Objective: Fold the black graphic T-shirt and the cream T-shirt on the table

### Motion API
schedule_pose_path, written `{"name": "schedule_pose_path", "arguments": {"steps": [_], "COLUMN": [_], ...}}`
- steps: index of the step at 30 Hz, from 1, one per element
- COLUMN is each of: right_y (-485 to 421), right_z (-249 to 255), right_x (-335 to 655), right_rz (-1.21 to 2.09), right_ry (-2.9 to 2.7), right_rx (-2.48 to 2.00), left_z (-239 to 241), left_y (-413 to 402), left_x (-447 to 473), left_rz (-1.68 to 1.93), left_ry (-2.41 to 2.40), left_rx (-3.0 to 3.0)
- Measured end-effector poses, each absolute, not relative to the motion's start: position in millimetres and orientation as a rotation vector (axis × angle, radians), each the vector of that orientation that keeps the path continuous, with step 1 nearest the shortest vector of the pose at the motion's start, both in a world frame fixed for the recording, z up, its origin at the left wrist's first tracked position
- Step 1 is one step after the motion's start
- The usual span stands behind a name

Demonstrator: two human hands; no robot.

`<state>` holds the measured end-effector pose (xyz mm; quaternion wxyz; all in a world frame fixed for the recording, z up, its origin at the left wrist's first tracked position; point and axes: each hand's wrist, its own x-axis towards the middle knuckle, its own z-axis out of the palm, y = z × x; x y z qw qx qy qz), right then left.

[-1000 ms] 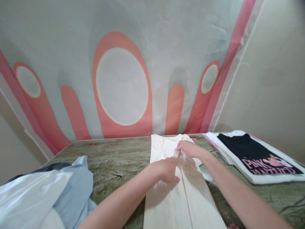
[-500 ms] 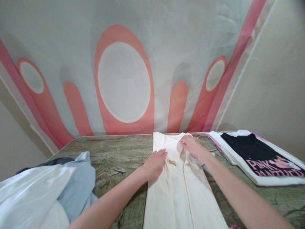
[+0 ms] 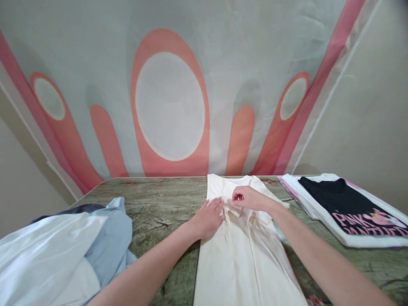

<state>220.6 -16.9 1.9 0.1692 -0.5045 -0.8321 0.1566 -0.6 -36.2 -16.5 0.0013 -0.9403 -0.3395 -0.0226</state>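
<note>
A cream-white dress point(image 3: 242, 263) lies lengthwise on the table, its neckline at the far edge and its lower part running out of view at the bottom. My left hand point(image 3: 208, 217) rests flat on the left side of its upper part, fingers stretched out. Over the chest area, my right hand point(image 3: 250, 198) has its thumb and fingers curled together in a pinch at the cloth. Wrinkles and a small folded flap show between the two hands. The fingertips of my right hand partly hide what they grip.
On the left lies a loose heap of clothes, with a white garment point(image 3: 47, 255) over a light blue one point(image 3: 111, 238) and something dark behind. To the right is a folded stack topped by a black printed shirt point(image 3: 344, 204). A patterned wall covering point(image 3: 223, 63) rises behind the wood-look table point(image 3: 156, 195).
My right hand has moved down and left from near the neckline to the chest area, with its fingers more curled. My left hand stays almost in place. The view has shifted slightly.
</note>
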Motion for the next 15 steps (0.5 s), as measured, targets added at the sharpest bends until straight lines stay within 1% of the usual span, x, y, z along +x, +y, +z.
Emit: {"name": "schedule_pose_path", "arguments": {"steps": [1,3,8,15], "right_y": [-20.9,-27.4,-33.8,-44.3], "right_z": [3.1,3.4,2.2,12.6], "right_x": [213.7,201.7,190.0,189.0], "right_rz": [0.563,0.623,0.413,0.334], "right_ry": [-2.387,-2.431,-2.553,-2.601], "right_rx": [-1.345,-1.260,-1.241,-1.435], "left_z": [-17.9,-19.4,-19.6,-19.9], "left_y": [-35.9,-35.1,-34.4,-34.9], "left_x": [-0.8,-1.0,-2.1,-3.3], "left_rz": [-0.077,-0.090,-0.110,-0.113], "left_ry": [-1.054,-1.032,-1.038,-1.031], "left_rx": [-2.944,-2.941,-2.961,-2.960]}}
